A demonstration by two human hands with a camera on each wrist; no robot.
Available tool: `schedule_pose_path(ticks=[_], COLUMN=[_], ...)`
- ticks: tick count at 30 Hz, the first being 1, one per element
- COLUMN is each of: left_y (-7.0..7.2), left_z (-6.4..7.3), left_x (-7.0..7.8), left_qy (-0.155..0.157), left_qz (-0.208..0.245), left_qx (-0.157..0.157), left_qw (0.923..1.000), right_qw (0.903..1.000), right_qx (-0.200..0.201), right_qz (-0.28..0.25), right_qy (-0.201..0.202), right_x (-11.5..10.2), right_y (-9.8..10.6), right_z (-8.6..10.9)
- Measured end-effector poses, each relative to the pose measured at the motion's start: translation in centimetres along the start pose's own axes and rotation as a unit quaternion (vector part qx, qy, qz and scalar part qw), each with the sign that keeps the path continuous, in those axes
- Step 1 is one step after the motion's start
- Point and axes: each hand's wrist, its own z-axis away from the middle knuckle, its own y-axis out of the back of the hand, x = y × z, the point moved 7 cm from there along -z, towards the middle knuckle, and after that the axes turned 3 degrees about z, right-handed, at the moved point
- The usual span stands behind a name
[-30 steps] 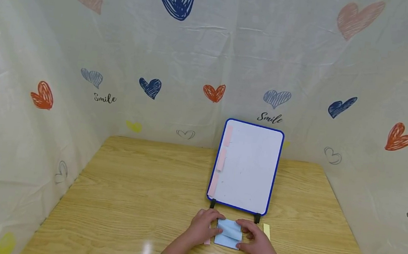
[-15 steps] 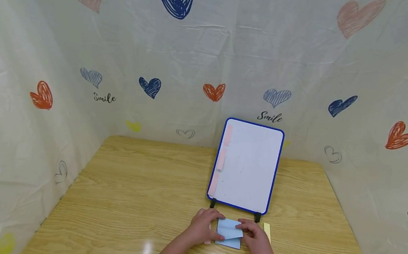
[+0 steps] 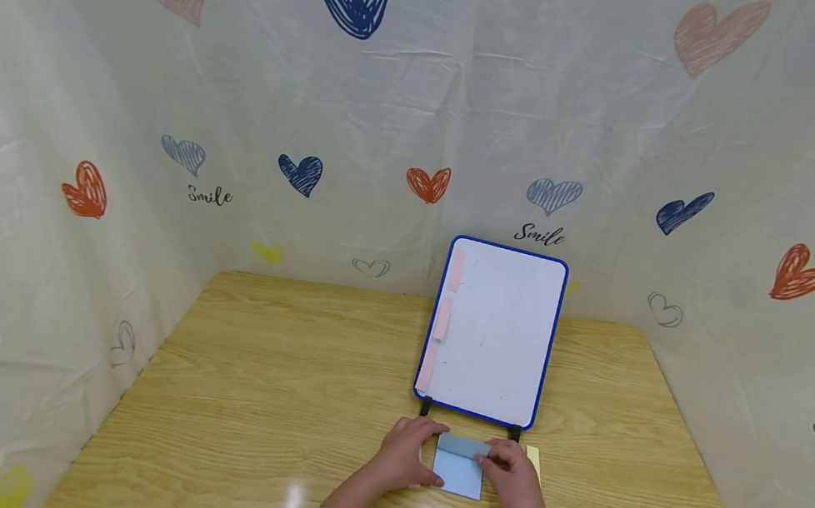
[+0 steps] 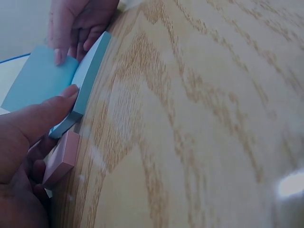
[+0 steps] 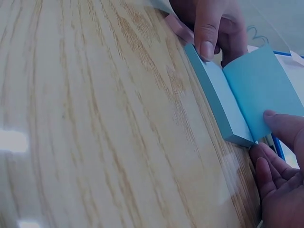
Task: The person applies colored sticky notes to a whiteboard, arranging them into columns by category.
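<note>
A pad of blue sticky notes (image 3: 457,478) lies on the wooden table below the whiteboard. My left hand (image 3: 401,454) grips the pad's left side, its thumb pressing the near corner. The pad's top sheet (image 5: 266,85) is folded up and away from the stack, still joined along the far edge. My right hand (image 3: 512,477) pinches this raised sheet near its right side; in the left wrist view, the thumb (image 4: 59,52) shows on the sheet's face. A pink sticky-note pad (image 4: 64,156) sits beside the blue one, partly hidden under my left hand.
Behind the hands a blue-framed whiteboard (image 3: 497,331) leans back on black feet (image 3: 515,432). Three pink notes (image 3: 442,318) run down its left edge. A yellow pad (image 3: 533,459) lies right of my right hand. A heart-printed curtain (image 3: 385,117) encloses the table (image 3: 273,373).
The blue top sheet, earlier bowed over the pad, is now lifted and turned back toward the board. My right hand has risen with it; my left hand has stayed on the pad.
</note>
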Motion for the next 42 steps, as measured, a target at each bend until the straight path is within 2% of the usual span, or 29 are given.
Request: schedule_pose_path(ticks=[5, 12, 21, 32, 42], left_y=[0.07, 0.12, 0.06, 0.02, 0.1], left_z=[0.03, 0.09, 0.07, 0.12, 0.13], left_x=[0.15, 0.29, 0.14, 0.17, 0.39], left_qy=[-0.004, -0.002, -0.005, -0.001, 0.001], left_qz=[-0.018, -0.017, -0.01, -0.016, -0.015], left_qx=[0.005, 0.007, 0.005, 0.007, 0.01], left_qw=[0.9998, 0.9998, 0.9999, 0.9999, 0.9998], right_qw=[0.9998, 0.9999, 0.9994, 0.9986, 0.9988], right_qx=[0.01, 0.011, 0.008, 0.006, 0.001], right_qz=[0.012, 0.003, -0.001, -0.033, -0.023], right_qy=[-0.011, -0.001, -0.035, -0.042, -0.043], right_x=[0.35, 0.25, 0.79, 0.76, 0.84], right_y=[0.19, 0.27, 0.16, 0.1, 0.13], right_z=[-0.13, -0.06, -0.12, 0.11, 0.14])
